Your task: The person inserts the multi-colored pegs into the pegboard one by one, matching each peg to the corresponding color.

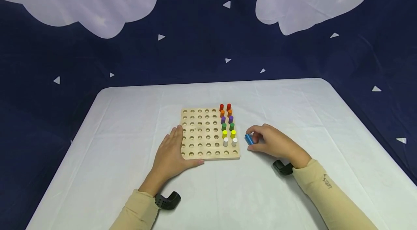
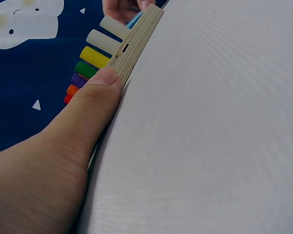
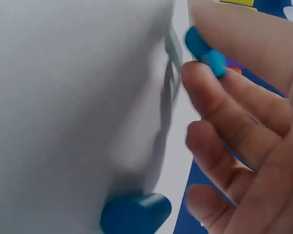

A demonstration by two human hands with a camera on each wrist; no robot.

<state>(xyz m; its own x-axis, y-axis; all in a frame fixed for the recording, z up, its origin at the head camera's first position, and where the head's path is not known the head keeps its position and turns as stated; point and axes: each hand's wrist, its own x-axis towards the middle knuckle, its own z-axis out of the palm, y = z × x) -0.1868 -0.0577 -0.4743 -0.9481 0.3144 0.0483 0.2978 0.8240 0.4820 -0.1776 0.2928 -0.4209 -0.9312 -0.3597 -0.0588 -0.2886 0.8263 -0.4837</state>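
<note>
A wooden pegboard (image 1: 199,127) with rows of round holes lies on the table. Two columns of pegs stand along its right side, in pairs of red (image 1: 229,106), orange (image 1: 230,113), purple (image 1: 231,119), green (image 1: 231,126), yellow (image 1: 233,134) and white (image 1: 235,142). My left hand (image 1: 170,154) rests at the board's near left corner, fingers straight along the left edge, thumb against the front edge. Right of the board, my right hand (image 1: 273,141) pinches a blue peg (image 3: 205,51) between thumb and fingers. Another blue peg (image 3: 134,214) shows low in the right wrist view, over the white cloth.
A white cloth (image 1: 221,193) with faint creases covers the table. Behind the table hangs a dark blue curtain (image 1: 195,56) with white clouds and small triangles. Each wrist wears a black band, the left one (image 1: 168,201) close over the cloth.
</note>
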